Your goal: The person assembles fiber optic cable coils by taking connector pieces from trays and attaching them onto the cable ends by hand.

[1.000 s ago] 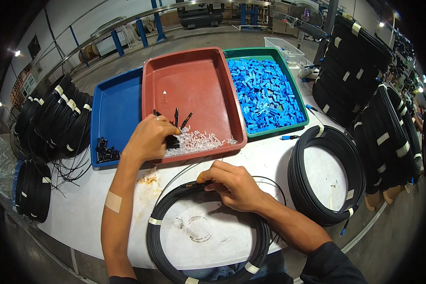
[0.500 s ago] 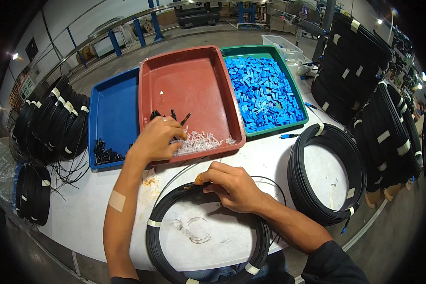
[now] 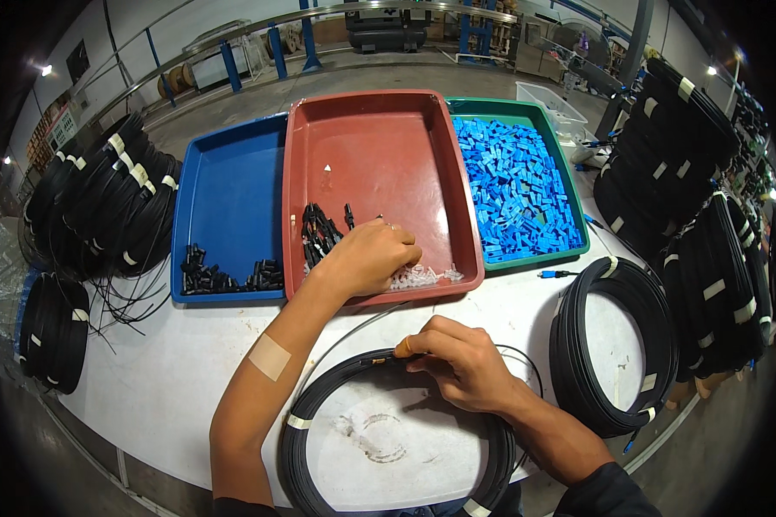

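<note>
My left hand (image 3: pixel 369 257) reaches into the red tray (image 3: pixel 379 129), over small clear-white plastic pieces (image 3: pixel 422 277) along its near edge. Its fingers are curled down and closed; whatever is in them is hidden. My right hand (image 3: pixel 467 362) pinches a thin black cable at the top of a black cable coil (image 3: pixel 297 448) lying on the table before me. Beside its fingertips, a small brass-coloured part (image 3: pixel 378 361) shows on the cable. A tan wrap covers one right fingertip. Black slim connector parts (image 3: pixel 319 234) lie in the red tray, left of my left hand.
Left of the red tray stands a blue tray (image 3: pixel 233 172) holding black parts (image 3: pixel 224 274). A green tray (image 3: pixel 569 246) on the right holds many blue connector housings (image 3: pixel 517 185). Another cable coil (image 3: pixel 573 362) lies at right. Stacked coils (image 3: pixel 664 146) stand at right, others (image 3: pixel 103 202) at left.
The view has shifted, so the trays and coils sit farther right in the picture. My left hand has turned and moved deeper over the white pieces. My right hand keeps its pinch at the coil.
</note>
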A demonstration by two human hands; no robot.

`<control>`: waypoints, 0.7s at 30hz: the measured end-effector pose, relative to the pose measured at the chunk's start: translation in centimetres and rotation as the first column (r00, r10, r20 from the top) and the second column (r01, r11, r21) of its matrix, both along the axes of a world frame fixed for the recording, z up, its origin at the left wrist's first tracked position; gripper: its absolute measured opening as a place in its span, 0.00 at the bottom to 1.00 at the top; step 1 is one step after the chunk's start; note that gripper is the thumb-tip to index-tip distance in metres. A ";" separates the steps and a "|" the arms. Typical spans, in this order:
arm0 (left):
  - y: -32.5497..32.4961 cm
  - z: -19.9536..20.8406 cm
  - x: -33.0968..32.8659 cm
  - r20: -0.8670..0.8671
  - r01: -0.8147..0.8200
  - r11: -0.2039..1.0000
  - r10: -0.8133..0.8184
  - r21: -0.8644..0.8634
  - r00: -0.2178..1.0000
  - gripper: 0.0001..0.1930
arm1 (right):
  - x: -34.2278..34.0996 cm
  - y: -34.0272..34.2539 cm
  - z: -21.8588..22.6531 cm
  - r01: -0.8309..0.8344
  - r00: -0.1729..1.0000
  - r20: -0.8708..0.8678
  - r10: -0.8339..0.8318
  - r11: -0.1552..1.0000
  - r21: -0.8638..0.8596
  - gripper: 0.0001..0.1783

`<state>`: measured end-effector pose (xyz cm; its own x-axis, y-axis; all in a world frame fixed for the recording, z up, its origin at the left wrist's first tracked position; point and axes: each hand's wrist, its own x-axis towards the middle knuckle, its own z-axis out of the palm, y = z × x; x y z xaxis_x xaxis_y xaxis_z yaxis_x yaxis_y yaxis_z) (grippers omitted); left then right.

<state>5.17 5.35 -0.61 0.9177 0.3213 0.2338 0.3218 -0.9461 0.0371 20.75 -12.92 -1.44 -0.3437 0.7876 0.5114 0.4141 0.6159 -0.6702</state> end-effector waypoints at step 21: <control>-7.8 0.2 -6.8 0.665 0.175 0.695 0.536 -0.697 0.521 0.06 | -0.3 0.0 -0.4 0.201 0.974 -0.127 -0.189 0.976 0.086 0.13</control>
<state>-1.58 -2.47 -0.44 0.3392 0.8269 0.4485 -0.0290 -0.4673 0.8836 20.48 -12.96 -1.85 -0.1219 0.7778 0.6166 0.4549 0.5960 -0.6617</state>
